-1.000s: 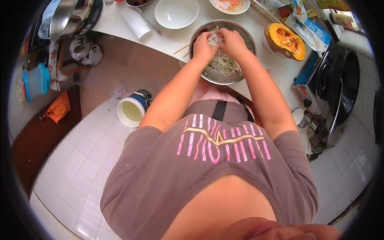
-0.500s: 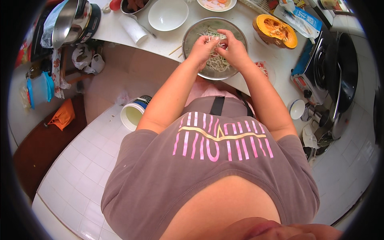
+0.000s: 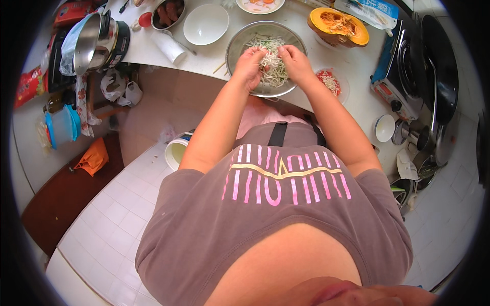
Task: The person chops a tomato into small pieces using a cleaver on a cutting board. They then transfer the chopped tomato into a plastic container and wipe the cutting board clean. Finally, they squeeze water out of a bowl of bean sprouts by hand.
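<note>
A wide metal bowl (image 3: 236,47) holds a loose heap of pale, greenish-white shredded strands (image 3: 274,75). Over its left side, my left hand (image 3: 249,69) pinches some strands between thumb and fingers. Opposite it, my right hand (image 3: 297,65) has its thumb and fingers closed on strands at the right of the heap. A small gap with strands in it separates the two hands. Just right of the bowl lies a clear dish of red and pale chopped bits (image 3: 329,83).
Behind the bowl stand a white bowl (image 3: 205,24) and a plate (image 3: 260,5). A cut pumpkin (image 3: 338,28) sits at the back right, near a gas stove (image 3: 390,76) with a black wok (image 3: 440,66). Left are a white roll (image 3: 169,48) and a steel pot (image 3: 88,46).
My hands, close together over the middle of the bowl before, have drawn apart to either side of the heap. The whole view has shifted slightly, showing more of the red dish.
</note>
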### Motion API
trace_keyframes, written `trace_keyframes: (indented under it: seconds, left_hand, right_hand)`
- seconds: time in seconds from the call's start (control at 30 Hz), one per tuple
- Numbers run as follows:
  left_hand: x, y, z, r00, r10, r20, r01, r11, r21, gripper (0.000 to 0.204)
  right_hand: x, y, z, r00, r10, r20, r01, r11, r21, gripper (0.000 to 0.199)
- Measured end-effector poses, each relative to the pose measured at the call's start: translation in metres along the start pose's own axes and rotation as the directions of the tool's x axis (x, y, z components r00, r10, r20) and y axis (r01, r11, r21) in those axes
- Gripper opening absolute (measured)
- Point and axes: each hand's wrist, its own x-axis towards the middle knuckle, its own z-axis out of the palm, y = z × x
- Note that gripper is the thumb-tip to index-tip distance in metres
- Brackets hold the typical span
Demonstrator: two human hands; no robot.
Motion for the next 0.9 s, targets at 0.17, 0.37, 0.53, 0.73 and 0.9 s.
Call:
trace_keyframes:
  seconds: [0.17, 0.37, 0.53, 0.73, 0.9]
  left_hand:
    - [-0.009, -0.007, 0.025, 0.991, 0.124, 0.04, -0.13, 0.971, 0.199, 0.03]
    - [-0.029, 0.008, 0.05, 0.99, 0.126, 0.062, -0.134, 0.982, 0.132, 0.041]
    - [-0.038, 0.015, 0.048, 0.951, 0.247, 0.183, -0.308, 0.781, 0.544, 0.031]
    - [-0.046, 0.009, 0.045, 0.746, 0.603, 0.283, -0.545, 0.306, 0.781, 0.034]
    - [-0.033, -0.005, 0.034, 0.695, 0.661, 0.282, -0.517, 0.188, 0.835, 0.033]
  right_hand:
    - [0.0, -0.024, 0.031, 0.932, 0.321, 0.17, -0.339, 0.598, 0.726, 0.051]
    - [0.009, -0.015, 0.034, 0.895, 0.348, 0.28, -0.356, 0.18, 0.917, 0.047]
    - [0.014, 0.0, 0.029, 0.876, 0.335, 0.348, -0.356, -0.041, 0.934, 0.048]
    - [0.012, -0.012, 0.029, 0.862, 0.36, 0.357, -0.335, -0.124, 0.934, 0.054]
    - [0.015, -0.015, 0.04, 0.885, 0.336, 0.322, -0.355, 0.043, 0.934, 0.042]
